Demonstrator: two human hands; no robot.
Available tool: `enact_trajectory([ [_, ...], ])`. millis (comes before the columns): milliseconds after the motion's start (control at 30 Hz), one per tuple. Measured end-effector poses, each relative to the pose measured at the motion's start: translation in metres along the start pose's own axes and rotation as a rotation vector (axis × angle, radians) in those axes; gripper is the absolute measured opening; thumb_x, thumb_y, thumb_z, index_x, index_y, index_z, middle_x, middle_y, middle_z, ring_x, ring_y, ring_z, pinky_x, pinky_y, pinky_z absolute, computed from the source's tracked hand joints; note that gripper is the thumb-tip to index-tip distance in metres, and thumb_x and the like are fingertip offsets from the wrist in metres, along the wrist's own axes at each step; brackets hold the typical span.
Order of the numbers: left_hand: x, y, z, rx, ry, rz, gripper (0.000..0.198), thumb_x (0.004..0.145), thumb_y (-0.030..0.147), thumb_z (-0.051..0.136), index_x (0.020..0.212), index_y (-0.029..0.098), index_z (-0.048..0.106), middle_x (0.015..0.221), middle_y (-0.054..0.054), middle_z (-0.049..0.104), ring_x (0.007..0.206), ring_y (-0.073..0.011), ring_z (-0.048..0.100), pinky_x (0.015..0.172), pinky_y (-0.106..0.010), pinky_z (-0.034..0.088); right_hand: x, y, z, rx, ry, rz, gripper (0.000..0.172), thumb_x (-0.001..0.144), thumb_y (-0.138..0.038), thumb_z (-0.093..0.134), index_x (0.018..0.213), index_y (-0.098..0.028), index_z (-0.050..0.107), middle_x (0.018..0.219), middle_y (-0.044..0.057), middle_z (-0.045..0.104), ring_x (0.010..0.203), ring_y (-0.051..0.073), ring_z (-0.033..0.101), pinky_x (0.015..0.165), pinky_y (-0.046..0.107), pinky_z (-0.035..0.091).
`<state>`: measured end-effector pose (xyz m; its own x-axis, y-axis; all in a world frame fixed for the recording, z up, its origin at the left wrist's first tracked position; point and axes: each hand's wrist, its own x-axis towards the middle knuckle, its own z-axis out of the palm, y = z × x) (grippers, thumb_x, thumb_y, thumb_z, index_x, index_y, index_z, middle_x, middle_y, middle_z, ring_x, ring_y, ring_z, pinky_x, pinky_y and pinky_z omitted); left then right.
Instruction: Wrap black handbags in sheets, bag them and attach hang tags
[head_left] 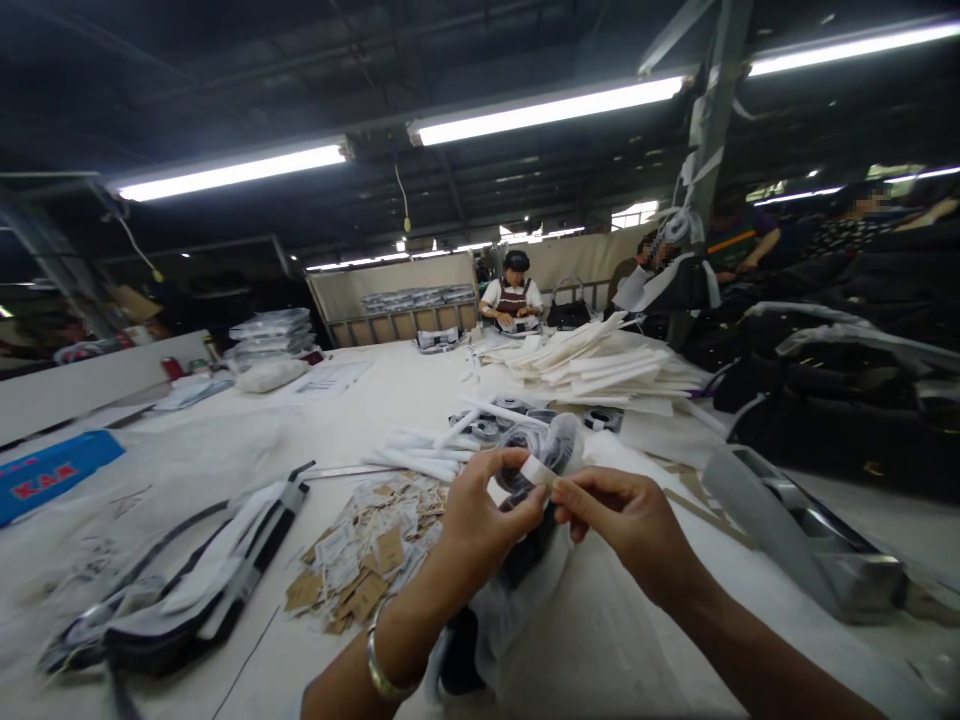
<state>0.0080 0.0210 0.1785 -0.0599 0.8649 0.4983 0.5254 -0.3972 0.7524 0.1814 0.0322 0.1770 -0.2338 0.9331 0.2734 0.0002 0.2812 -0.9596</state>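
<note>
My left hand [480, 515] and my right hand [626, 520] meet above the white table [622, 640]. Both pinch the same small white tag [538, 470], thumb and fingers pressed together. Just behind the tag sits a bunched clear plastic bag with dark contents [551, 445]. A black-and-white bundle [517, 580] lies under my hands. A silver bangle [384, 672] circles my left wrist.
A heap of brown and white paper tags [367, 555] lies left of my hands, black-and-white straps [202, 580] further left. White stacked pieces [600, 365] sit behind, a grey metal tool [810, 535] right. A person [514, 295] sits at the far end; others stand right.
</note>
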Motion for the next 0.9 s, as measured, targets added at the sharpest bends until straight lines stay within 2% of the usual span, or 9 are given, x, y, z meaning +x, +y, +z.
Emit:
enact_trajectory([
  [167, -0.002, 0.0, -0.003, 0.01, 0.02, 0.057, 0.027, 0.074, 0.02, 0.073, 0.1, 0.02, 0.07, 0.099, -0.004, 0.071, 0.095, -0.0214, 0.065, 0.087, -0.034, 0.048, 0.007, 0.005, 0.005, -0.091, 0.023, 0.109, 0.041, 0.077, -0.057, 0.074, 0.069, -0.017, 0.074, 0.058, 0.003, 0.067, 0.047, 0.011, 0.056, 0.047, 0.022, 0.044],
  [400, 0.0, -0.005, -0.002, 0.001, 0.0, 0.066, 0.028, 0.072, 0.023, 0.076, 0.099, 0.022, 0.072, 0.1, -0.004, 0.073, 0.096, -0.022, 0.066, 0.089, -0.034, 0.05, 0.007, 0.011, -0.005, -0.205, -0.021, 0.108, 0.043, 0.076, -0.057, 0.074, 0.061, -0.018, 0.071, 0.056, 0.003, 0.068, 0.05, 0.016, 0.063, 0.051, 0.024, 0.048],
  [533, 0.002, -0.002, -0.004, -0.054, -0.065, -0.009, 0.023, 0.072, 0.029, 0.077, 0.093, 0.021, 0.073, 0.094, -0.004, 0.074, 0.09, -0.0216, 0.068, 0.085, -0.033, 0.052, 0.011, 0.026, -0.013, -0.276, -0.016, 0.126, 0.045, 0.076, -0.06, 0.073, 0.062, -0.017, 0.07, 0.054, 0.004, 0.068, 0.05, 0.017, 0.064, 0.051, 0.025, 0.047],
  [633, 0.005, -0.001, -0.006, -0.155, -0.162, -0.057, 0.022, 0.075, 0.033, 0.077, 0.092, 0.019, 0.074, 0.092, -0.004, 0.074, 0.088, -0.0218, 0.068, 0.084, -0.032, 0.052, 0.017, 0.04, -0.013, -0.159, -0.087, 0.204, 0.054, 0.072, -0.069, 0.07, 0.059, -0.017, 0.066, 0.047, 0.003, 0.064, 0.043, 0.016, 0.06, 0.044, 0.023, 0.043],
  [733, 0.006, -0.002, -0.007, -0.364, -0.28, -0.14, 0.029, 0.077, 0.038, 0.076, 0.097, 0.018, 0.074, 0.096, -0.006, 0.075, 0.093, -0.023, 0.069, 0.086, -0.032, 0.052, 0.023, 0.052, -0.012, -0.037, -0.124, 0.233, 0.059, 0.067, -0.074, 0.069, 0.058, -0.016, 0.064, 0.044, 0.001, 0.06, 0.038, 0.013, 0.056, 0.041, 0.022, 0.039],
  [833, 0.006, -0.003, -0.008, -0.542, -0.292, -0.29, 0.041, 0.074, 0.046, 0.079, 0.102, 0.017, 0.073, 0.096, -0.008, 0.075, 0.088, -0.0221, 0.069, 0.079, -0.03, 0.054, 0.022, 0.057, -0.013, -0.065, -0.022, 0.223, 0.056, 0.069, -0.07, 0.071, 0.057, -0.016, 0.063, 0.043, -0.001, 0.058, 0.038, 0.012, 0.053, 0.041, 0.022, 0.039],
  [900, 0.005, -0.003, -0.008, -0.587, -0.264, -0.339, 0.044, 0.072, 0.047, 0.082, 0.103, 0.018, 0.072, 0.096, -0.007, 0.075, 0.085, -0.0207, 0.069, 0.076, -0.029, 0.053, 0.015, 0.055, -0.015, -0.05, 0.071, 0.175, 0.05, 0.075, -0.066, 0.069, 0.069, -0.016, 0.07, 0.048, -0.001, 0.062, 0.043, 0.013, 0.057, 0.046, 0.024, 0.045],
])
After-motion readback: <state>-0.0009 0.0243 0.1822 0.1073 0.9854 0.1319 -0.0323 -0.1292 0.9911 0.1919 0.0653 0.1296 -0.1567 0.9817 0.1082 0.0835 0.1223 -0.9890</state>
